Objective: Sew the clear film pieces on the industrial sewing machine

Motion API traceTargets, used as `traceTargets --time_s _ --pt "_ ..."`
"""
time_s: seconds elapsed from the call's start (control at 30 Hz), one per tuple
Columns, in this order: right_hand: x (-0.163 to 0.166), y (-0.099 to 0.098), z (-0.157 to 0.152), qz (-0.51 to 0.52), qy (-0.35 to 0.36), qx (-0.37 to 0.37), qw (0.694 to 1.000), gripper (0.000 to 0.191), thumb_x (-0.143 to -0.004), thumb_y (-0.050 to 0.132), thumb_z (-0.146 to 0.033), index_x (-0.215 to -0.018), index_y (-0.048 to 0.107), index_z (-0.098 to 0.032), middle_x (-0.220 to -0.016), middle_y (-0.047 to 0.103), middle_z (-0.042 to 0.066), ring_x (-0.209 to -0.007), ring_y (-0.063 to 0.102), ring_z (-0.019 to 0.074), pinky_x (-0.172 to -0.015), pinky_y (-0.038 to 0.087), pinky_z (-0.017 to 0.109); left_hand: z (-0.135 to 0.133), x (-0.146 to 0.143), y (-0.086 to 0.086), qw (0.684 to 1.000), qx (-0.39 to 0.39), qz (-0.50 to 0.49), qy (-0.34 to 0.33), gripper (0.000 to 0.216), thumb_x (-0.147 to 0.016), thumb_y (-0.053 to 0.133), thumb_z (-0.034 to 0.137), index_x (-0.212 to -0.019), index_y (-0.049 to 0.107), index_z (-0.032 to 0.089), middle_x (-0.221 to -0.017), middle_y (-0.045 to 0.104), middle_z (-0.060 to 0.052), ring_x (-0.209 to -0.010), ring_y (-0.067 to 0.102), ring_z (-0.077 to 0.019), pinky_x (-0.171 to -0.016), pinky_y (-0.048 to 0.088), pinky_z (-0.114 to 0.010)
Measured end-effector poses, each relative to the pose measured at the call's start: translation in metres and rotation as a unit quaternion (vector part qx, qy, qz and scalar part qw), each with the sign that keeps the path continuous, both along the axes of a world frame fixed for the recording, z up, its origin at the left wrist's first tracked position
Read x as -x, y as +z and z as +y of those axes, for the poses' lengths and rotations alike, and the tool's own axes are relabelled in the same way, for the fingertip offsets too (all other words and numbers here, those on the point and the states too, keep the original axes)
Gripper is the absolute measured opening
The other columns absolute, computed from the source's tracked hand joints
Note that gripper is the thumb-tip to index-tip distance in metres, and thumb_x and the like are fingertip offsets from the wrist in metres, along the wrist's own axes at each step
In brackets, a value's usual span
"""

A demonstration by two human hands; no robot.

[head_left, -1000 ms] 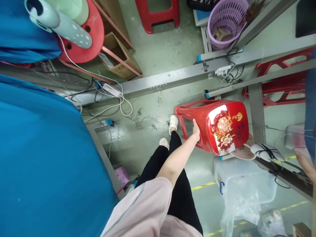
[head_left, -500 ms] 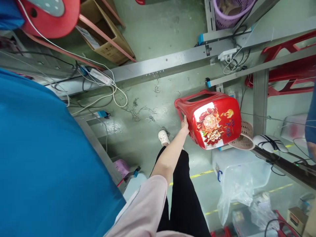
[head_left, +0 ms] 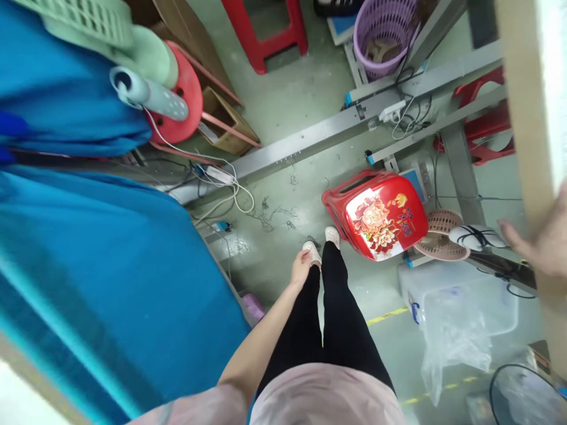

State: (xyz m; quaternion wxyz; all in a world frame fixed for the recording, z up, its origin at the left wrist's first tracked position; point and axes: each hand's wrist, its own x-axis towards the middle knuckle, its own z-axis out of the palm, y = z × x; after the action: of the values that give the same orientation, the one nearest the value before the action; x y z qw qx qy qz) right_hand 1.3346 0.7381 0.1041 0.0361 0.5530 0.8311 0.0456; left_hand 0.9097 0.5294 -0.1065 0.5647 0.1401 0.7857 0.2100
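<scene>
My left hand (head_left: 301, 264) hangs beside my left thigh with its fingers loose and nothing in it. A red plastic stool (head_left: 376, 215) with a flower print on its seat lies tipped on the green floor just right of my white shoes (head_left: 322, 243), apart from the hand. My right hand (head_left: 538, 248) is at the right edge, blurred, against a tall beige board (head_left: 525, 100). Its fingers point left, and whether they grip the board is unclear.
Blue cloth (head_left: 88, 265) covers the table on my left. A grey metal frame (head_left: 305, 139) with cables crosses the floor. A purple basket (head_left: 383, 32), another red stool (head_left: 266, 29), a cardboard box (head_left: 224, 121), a clear plastic bin (head_left: 460, 307) and a small woven basket (head_left: 443, 233) stand around.
My left hand has let go of the red stool and dropped to my thigh. The stool now rests on the floor. The view has tilted, bringing the beige board and right hand in.
</scene>
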Motion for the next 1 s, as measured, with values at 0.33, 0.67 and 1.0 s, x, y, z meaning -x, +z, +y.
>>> traceTargets --time_s 0.33,0.67,1.0 --pt "0.004 0.007 0.003 0.034 0.025 -0.016 0.999 0.093 -0.083 0.046 -0.055 -0.151 0.010 -0.003 -0.156 0.015 0.024 -0.146 0.011 0.0372 -0.119 0.016 0.054 -0.063 0.221 0.225 0.864 0.022 0.503 -0.022 0.095 -0.084 0.056 0.049 -0.153 0.001 0.014 -0.161 -0.003 -0.015 -0.148 -0.002 -0.0366 -0.118 0.008 -0.059" --pt "0.024 0.029 -0.006 0.011 -0.018 0.014 1.000 0.074 -0.091 0.044 -0.036 -0.149 0.015 0.001 -0.156 0.016 0.024 -0.148 0.003 0.0278 -0.121 0.011 0.045 -0.061 0.273 0.247 0.869 0.129 0.477 -0.027 0.092 -0.078 0.060 0.055 -0.144 0.029 -0.002 -0.135 0.049 -0.034 -0.124 0.049 -0.0494 -0.098 0.043 -0.063" --pt "0.024 0.029 -0.017 0.015 -0.008 0.003 1.000 0.076 -0.093 0.042 -0.035 -0.149 0.012 0.006 -0.156 0.009 0.025 -0.147 -0.005 0.0266 -0.120 0.006 0.045 -0.091 0.281 0.213 0.857 0.088 0.507 -0.013 0.081 -0.088 0.052 0.057 -0.150 0.022 0.014 -0.145 0.044 -0.021 -0.129 0.048 -0.0372 -0.104 0.042 -0.056"
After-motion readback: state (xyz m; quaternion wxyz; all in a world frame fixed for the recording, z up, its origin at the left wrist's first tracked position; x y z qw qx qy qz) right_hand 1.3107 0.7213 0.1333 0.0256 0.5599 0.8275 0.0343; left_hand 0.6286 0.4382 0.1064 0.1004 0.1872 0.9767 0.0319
